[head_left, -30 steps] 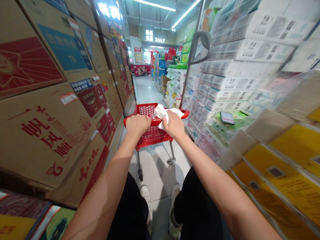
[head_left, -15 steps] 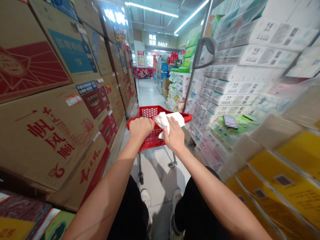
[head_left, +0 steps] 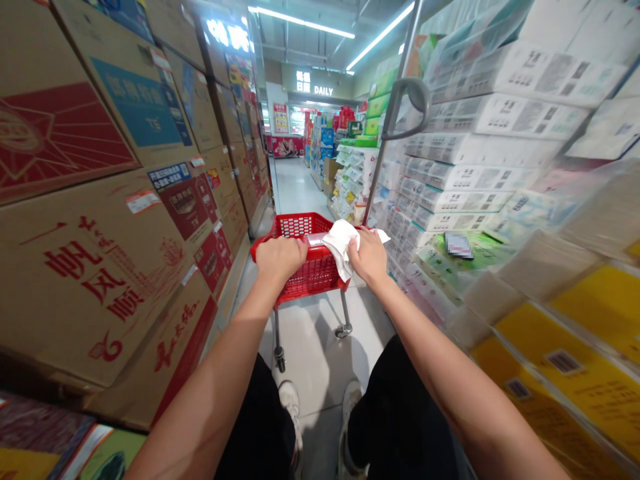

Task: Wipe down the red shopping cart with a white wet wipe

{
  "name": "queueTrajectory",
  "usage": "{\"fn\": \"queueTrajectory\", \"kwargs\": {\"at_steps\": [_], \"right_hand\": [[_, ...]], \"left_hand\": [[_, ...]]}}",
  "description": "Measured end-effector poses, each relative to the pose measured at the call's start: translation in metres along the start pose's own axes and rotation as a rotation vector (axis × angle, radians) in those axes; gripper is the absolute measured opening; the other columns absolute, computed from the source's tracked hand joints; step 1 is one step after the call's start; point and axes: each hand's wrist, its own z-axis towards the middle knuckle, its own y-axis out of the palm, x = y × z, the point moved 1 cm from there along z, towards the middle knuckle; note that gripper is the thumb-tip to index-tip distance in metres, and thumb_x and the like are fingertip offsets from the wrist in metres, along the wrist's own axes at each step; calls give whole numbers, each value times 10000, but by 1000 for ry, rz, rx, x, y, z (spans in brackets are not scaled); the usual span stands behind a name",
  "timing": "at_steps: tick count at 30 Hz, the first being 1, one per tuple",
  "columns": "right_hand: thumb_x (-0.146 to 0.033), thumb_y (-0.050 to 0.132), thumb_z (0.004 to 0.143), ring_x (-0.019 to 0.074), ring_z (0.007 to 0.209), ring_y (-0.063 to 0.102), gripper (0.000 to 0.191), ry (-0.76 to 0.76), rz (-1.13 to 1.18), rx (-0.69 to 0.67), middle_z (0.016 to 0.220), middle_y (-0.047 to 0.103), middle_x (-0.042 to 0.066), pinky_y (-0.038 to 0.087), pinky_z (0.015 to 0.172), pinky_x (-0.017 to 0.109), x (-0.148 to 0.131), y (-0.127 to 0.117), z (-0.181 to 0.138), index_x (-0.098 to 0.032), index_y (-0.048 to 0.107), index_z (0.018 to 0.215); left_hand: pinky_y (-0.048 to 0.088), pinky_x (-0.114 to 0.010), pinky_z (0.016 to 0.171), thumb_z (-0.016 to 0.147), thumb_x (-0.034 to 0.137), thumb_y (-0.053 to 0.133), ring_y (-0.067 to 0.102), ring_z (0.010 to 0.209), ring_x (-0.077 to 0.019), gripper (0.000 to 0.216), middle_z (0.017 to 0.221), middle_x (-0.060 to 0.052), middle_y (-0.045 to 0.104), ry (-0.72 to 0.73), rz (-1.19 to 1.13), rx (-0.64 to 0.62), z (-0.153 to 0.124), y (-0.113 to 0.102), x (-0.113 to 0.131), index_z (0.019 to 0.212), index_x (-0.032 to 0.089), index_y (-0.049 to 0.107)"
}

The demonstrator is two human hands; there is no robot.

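Note:
In front of me stands a red shopping cart (head_left: 310, 287) with a mesh basket and grey wheeled legs. My left hand (head_left: 281, 259) is wrapped round the left part of its red handle (head_left: 316, 252). A white cloth or tissue (head_left: 342, 241) drapes over the right part of the handle and hangs down its near side. Pressing it against the handle, my right hand (head_left: 369, 257) is closed round the cloth, with the thumb on the near side. A corner of the cloth sticks out beyond the fingers on the right.
Stacked cardboard boxes (head_left: 95, 267) wall the left side. Wrapped white packs (head_left: 465, 173) and yellow packs (head_left: 560, 353) are piled on the right. A metal pole with a grey loop handle (head_left: 407, 110) rises beyond the cart. The tiled aisle (head_left: 295, 180) runs ahead.
My right hand has slid to the right along the handle with the white cloth, uncovering a pale strip in the handle's middle. My left hand keeps its grip.

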Motion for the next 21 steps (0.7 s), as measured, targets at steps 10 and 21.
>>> {"fn": "queueTrajectory", "kwargs": {"at_steps": [10,21], "right_hand": [[-476,366,1000,266,1115,641,471,123,519,83,1116,722,131,485,1008,409,-34,5,-1,-144,683,1109],[-474,410,952,233,898,614,397,198,482,230,931,696,104,499,856,351,23,-35,41,-160,654,949]], "left_hand": [[488,-430,766,949,407,211,707,907,-353,660,911,-208,739,-36,0,-22,1,-2,-3,968,92,790],[481,-443,788,938,391,226,698,942,-358,641,953,-224,736,-26,-11,-46,-1,-4,1,1017,87,786]]}}
